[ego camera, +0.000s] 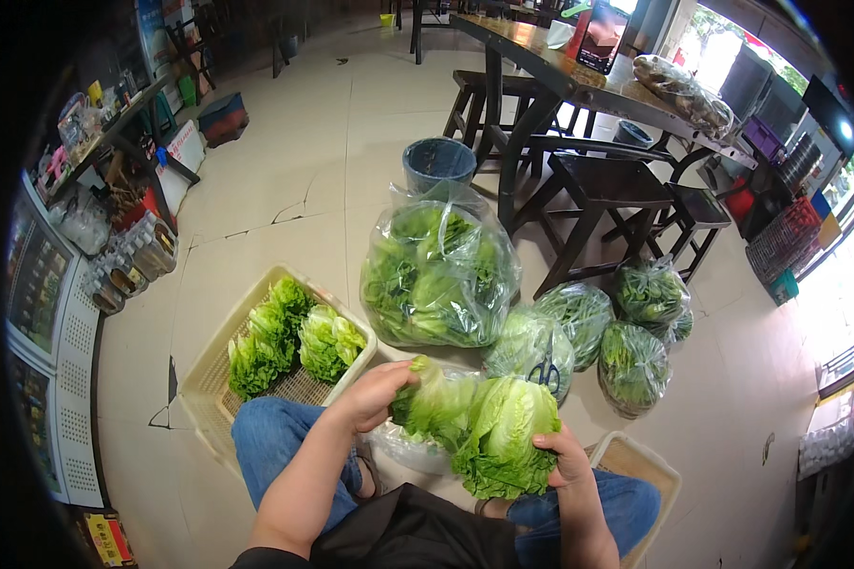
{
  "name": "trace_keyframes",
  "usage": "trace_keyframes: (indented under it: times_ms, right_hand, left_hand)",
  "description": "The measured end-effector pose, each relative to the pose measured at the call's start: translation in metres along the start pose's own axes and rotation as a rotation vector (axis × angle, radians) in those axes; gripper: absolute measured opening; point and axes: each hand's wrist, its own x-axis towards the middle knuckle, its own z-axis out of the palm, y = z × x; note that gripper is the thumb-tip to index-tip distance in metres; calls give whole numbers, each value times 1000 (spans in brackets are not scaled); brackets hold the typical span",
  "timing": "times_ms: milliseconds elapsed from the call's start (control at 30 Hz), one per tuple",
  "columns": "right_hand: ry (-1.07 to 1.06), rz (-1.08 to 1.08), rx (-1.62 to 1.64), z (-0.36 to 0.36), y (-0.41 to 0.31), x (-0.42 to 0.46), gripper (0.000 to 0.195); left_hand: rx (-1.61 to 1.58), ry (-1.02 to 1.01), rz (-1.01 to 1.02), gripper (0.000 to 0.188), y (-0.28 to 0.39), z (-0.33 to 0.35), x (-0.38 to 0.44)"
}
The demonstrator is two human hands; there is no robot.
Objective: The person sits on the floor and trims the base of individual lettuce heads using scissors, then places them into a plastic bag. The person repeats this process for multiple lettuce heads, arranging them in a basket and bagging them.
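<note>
My right hand (pixel 566 452) grips a leafy head of lettuce (pixel 514 434) from its right side. A loose outer lettuce leaf (pixel 434 402), slightly blurred, is held between the thumb and fingers of my left hand (pixel 377 395). Beneath the leaf, between my legs, is a clear plastic bag (pixel 413 455) with pale scraps in it, partly hidden. Left of my knee, several lettuce heads (pixel 270 338) lie in a cream plastic crate (pixel 213 348). Straight ahead stands a large clear bag of lettuce (pixel 438 277).
Blue-handled scissors (pixel 545 373) lie on a bagged pale green vegetable (pixel 519 341). More bagged greens (pixel 635 366) sit to the right. Behind are a dark bucket (pixel 439 163), wooden stools (pixel 608 181) and a table (pixel 519 50). Another crate (pixel 647 462) is partly behind my right leg.
</note>
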Motion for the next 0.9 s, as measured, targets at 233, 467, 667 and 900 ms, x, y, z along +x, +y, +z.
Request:
trace_keyframes:
  times_ms: [233,467,667,900]
  right_hand:
    - [-68,72,94,-11,4,5,63]
    - [77,28,-219,13,22,11,68]
    - [110,74,-105,10,27,13,70]
    - [102,-63,-430,4,19,17,71]
  left_hand:
    - [187,86,193,50,-43,-26,36]
    - [-226,-415,-109,82,-78,20,24]
    - [-244,-405,-139,70,-73,25,17]
    - [-358,-370,-212,38,-79,14,37]
